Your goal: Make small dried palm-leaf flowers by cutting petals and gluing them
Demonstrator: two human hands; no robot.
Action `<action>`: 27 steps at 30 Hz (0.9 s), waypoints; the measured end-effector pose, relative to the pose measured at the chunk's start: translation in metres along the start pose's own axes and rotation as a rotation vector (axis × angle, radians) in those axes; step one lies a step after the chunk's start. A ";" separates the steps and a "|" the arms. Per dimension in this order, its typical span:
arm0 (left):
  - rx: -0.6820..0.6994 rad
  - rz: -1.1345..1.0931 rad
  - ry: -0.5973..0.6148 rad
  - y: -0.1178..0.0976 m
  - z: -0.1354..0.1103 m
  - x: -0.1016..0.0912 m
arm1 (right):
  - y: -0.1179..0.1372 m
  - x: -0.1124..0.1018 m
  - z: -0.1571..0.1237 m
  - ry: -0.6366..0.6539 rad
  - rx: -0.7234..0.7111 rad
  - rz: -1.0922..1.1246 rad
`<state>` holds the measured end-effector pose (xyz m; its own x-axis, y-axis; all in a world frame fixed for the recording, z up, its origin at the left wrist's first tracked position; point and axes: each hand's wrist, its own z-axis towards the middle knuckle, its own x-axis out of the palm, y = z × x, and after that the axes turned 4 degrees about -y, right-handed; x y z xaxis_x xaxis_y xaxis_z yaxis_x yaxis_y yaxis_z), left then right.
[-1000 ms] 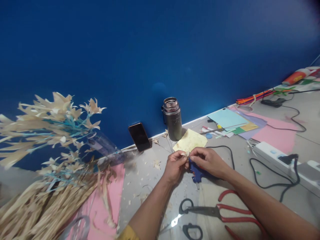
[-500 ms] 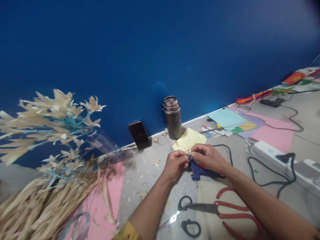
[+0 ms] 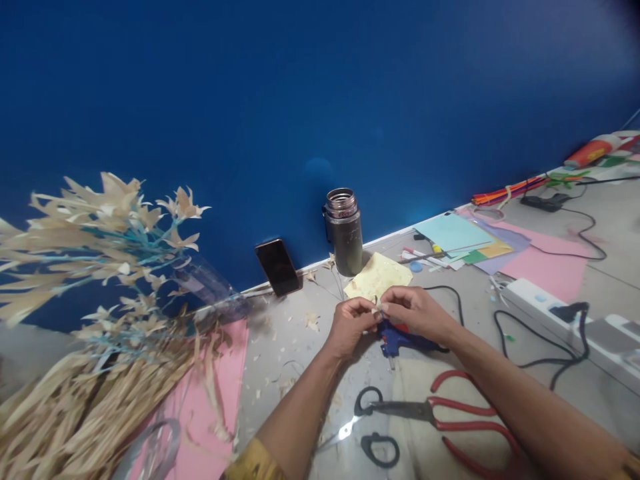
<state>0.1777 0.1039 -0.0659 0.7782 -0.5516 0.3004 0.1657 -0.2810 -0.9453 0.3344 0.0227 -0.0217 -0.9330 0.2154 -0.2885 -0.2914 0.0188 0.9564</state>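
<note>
My left hand (image 3: pixel 351 327) and my right hand (image 3: pixel 417 312) meet fingertip to fingertip in the middle of the view. Both are closed in a pinch on a small pale piece (image 3: pixel 375 308), mostly hidden by the fingers; it looks like dried husk. Just under my right hand lies a blue glue gun (image 3: pixel 400 341), its black cable curving off behind the wrist. A yellow sheet of paper (image 3: pixel 383 275) is right beyond my fingertips. Closer to me are black-handled scissors (image 3: pixel 370 413) and large red-handled shears (image 3: pixel 435 412), the shears' blades lying over the scissors.
A steel flask (image 3: pixel 346 233) without a lid and a leaning phone (image 3: pixel 278 267) stand by the blue wall. Husk flowers (image 3: pixel 135 213) in a clear bottle and dried husks (image 3: pixel 100 413) are at left. Coloured paper (image 3: pixel 455 233) and a power strip (image 3: pixel 540 300) lie right.
My hands stay together at the same spot, with the fingers shifting slightly around the small piece. The whole view has moved a little; the objects around lie as before.
</note>
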 end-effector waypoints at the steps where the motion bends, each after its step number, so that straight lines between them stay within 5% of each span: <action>1: 0.008 0.027 0.001 0.000 -0.001 0.000 | 0.000 0.000 0.000 0.004 0.003 -0.008; 10: -0.057 -0.118 0.085 -0.005 -0.003 0.002 | -0.004 0.001 0.002 -0.028 0.071 0.173; 13: -0.045 -0.161 0.026 -0.006 -0.002 0.003 | -0.003 0.001 0.002 -0.058 0.120 0.241; 16: -0.040 -0.185 -0.058 -0.006 -0.001 0.006 | -0.003 0.001 0.003 -0.085 0.115 0.205; 27: -0.008 -0.126 -0.054 0.004 0.001 0.005 | -0.011 0.005 0.004 -0.142 0.071 0.106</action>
<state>0.1830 0.1010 -0.0681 0.7833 -0.4683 0.4089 0.2594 -0.3516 -0.8995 0.3335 0.0280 -0.0333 -0.9169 0.3553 -0.1816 -0.1728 0.0567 0.9833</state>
